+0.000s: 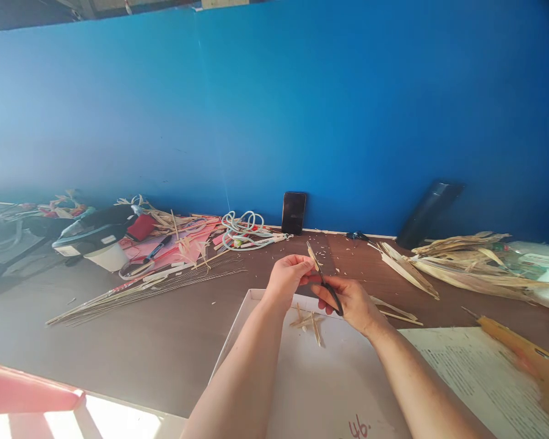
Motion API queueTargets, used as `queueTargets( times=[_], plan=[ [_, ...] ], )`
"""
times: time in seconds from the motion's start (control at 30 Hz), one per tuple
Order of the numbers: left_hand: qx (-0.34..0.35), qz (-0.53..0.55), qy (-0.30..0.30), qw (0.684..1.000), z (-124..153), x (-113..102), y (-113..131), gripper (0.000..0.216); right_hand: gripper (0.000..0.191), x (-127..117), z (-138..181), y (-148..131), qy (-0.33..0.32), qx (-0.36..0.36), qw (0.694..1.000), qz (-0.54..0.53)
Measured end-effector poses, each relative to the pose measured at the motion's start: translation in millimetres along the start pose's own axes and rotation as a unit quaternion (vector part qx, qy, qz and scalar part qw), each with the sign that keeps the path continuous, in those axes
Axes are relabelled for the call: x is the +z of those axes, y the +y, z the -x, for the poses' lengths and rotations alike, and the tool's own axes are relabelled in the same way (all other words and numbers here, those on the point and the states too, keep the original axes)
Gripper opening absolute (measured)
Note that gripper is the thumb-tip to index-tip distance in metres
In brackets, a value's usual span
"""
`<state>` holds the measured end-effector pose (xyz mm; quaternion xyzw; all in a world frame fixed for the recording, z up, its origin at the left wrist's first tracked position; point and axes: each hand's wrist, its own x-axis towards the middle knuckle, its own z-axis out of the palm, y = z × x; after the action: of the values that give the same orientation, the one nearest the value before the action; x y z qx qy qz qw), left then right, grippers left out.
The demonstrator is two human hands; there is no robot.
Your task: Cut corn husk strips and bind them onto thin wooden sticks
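Observation:
My left hand (289,275) pinches a thin dry straw strip (312,254) that points up and away. My right hand (353,302) is closed round small black-handled scissors (330,291), whose blades meet the strip near my left fingertips. Both hands hover over a shallow white box lid (256,317). Several short cut straw pieces (308,322) lie in the lid just below the hands.
A pile of dried husks (462,262) lies right, thin sticks (146,291) left. A coiled white cable (244,231), a phone (293,212) leaning on the blue wall, a dark tube (427,213), a printed sheet (480,378), a yellow tool (526,353) and craft clutter (100,235) surround them.

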<state>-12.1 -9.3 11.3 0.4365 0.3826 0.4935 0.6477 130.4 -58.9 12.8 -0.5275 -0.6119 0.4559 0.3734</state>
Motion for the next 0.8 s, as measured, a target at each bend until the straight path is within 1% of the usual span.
queueTargets(
  times=[0.23, 0.47, 0.8],
  plan=[
    [0.005, 0.003, -0.001, 1.0, 0.4, 0.6, 0.7, 0.026, 0.051, 0.3, -0.9, 2.3, -0.004, -0.01, 1.0, 0.008],
    [0.007, 0.006, 0.0, 1.0, 0.4, 0.9, 0.9, 0.026, 0.051, 1.7, -1.3, 0.7, 0.004, -0.001, 1.0, -0.003],
    [0.009, 0.013, -0.009, 1.0, 0.6, 1.5, 1.2, 0.025, 0.048, 2.3, -0.9, 3.0, 0.015, -0.023, 1.0, 0.014]
  ],
)
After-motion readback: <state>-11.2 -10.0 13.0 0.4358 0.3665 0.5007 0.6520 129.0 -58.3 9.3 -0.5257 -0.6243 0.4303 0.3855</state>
